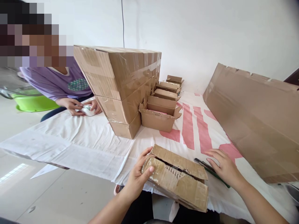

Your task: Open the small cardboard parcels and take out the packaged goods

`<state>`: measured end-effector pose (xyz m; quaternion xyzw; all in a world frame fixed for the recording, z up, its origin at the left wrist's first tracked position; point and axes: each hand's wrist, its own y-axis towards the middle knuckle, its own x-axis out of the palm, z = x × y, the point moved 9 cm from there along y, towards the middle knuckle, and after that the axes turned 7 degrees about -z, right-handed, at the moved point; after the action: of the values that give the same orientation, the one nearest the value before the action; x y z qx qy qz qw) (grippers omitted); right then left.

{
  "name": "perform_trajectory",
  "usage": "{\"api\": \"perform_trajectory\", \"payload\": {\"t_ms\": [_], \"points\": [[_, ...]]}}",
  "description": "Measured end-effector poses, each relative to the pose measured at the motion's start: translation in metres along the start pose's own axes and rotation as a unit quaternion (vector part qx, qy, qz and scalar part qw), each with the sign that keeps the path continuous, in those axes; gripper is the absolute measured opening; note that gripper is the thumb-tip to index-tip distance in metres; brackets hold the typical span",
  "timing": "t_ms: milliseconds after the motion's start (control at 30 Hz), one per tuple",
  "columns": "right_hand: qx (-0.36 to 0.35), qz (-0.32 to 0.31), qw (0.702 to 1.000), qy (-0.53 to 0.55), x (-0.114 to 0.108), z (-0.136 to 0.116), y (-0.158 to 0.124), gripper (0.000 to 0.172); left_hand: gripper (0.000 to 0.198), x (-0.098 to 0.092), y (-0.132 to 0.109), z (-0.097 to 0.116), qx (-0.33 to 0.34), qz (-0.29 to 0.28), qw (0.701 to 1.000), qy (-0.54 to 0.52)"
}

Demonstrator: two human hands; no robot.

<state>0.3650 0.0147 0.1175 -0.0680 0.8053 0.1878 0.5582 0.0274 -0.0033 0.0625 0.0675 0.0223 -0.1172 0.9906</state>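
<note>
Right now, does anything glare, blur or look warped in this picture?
Head view: the floor at left carries bright glare; the stacked boxes show shiny streaks; the box in the left hand looks fairly sharp; the cardboard panel at right seems softer, perhaps stretched.

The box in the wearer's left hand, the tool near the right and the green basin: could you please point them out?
Cardboard box point(177, 180): head view, on its near flap.
Green-handled tool point(217, 177): head view, on its handle.
Green basin point(37, 103): head view, on its wall.
</note>
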Motion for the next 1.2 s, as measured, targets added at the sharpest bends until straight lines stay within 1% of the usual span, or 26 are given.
{"api": "perform_trajectory", "payload": {"t_ms": [67,167,300,333,400,533,700,767,1000,1200], "points": [[-0.022,0.012,0.999,0.036,-0.015,-0.030,0.010,0.024,0.043,0.000,0.000,0.001,0.004,0.000,1.000,-0.001],[-0.071,-0.007,0.994,0.089,-0.025,-0.080,0.022,0.020,0.040,-0.001,0.000,0.002,0.008,0.003,1.000,-0.005],[-0.167,-0.058,0.976,0.127,-0.024,-0.139,0.028,0.018,0.040,-0.002,0.000,-0.001,0.003,0.001,1.000,-0.018],[-0.189,-0.067,0.971,0.130,-0.022,-0.150,0.028,0.019,0.040,-0.002,0.000,-0.002,0.005,0.000,1.000,-0.024],[-0.217,-0.078,0.964,0.130,-0.020,-0.163,0.029,0.022,0.039,-0.002,0.000,-0.003,0.011,-0.004,0.999,-0.037],[-0.236,-0.092,0.961,0.111,-0.015,-0.170,0.032,0.028,0.038,-0.001,0.000,-0.004,0.027,-0.010,0.998,-0.054],[-0.259,-0.153,0.950,0.082,-0.003,-0.173,0.037,0.030,0.036,-0.001,0.000,-0.005,0.032,-0.010,0.998,-0.060],[-0.266,-0.164,0.946,0.082,0.000,-0.174,0.040,0.028,0.037,0.000,0.000,-0.006,0.032,-0.011,0.998,-0.061],[-0.293,-0.143,0.938,0.115,0.000,-0.177,0.047,0.014,0.036,-0.001,-0.001,-0.004,0.041,-0.015,0.997,-0.058],[-0.302,-0.110,0.938,0.131,-0.001,-0.179,0.045,0.014,0.037,-0.001,0.001,-0.004,0.042,-0.021,0.997,-0.054]]}}
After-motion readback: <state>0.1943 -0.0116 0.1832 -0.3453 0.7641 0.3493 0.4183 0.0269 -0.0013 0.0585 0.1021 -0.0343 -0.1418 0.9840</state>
